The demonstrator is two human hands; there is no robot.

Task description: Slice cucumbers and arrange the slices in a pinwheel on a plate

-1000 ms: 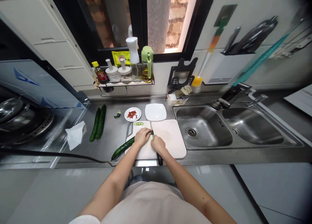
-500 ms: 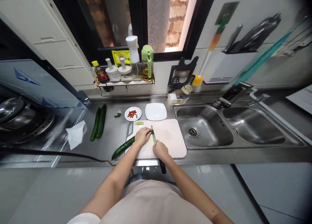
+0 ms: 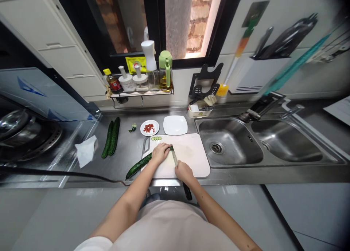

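Head view: left hand (image 3: 160, 153) curled over the cucumber (image 3: 138, 166), holding it down. Cucumber lies slantwise on the left half of the cutting board (image 3: 195, 161), tail end sticking out past its near-left edge; middle hidden by hand and wrist. Looks pinned to stop it rolling, short end left out on the right for the blade. Right hand (image 3: 185, 172) wrapped round the knife (image 3: 174, 157), black handle poking out on the near side; blade points far, at the cucumber's right end. Touching or just beside, cannot tell. Slices (image 3: 156, 138) sit in a row at the board's far-left, probably parked out of the blade's way.

Far of board: small plate (image 3: 142, 130) with red bits, square plate (image 3: 175, 125) to its right, likely within easy reach. Whole cucumbers (image 3: 111, 138) side by side on the left counter, green scraps (image 3: 132, 127) apart from them.

Labels: yellow-capped bottle (image 3: 113, 81) has a red label, yellow packet (image 3: 131, 64) dark print, sheet (image 3: 339, 110) at far right faint print; none legible. No brand readable.
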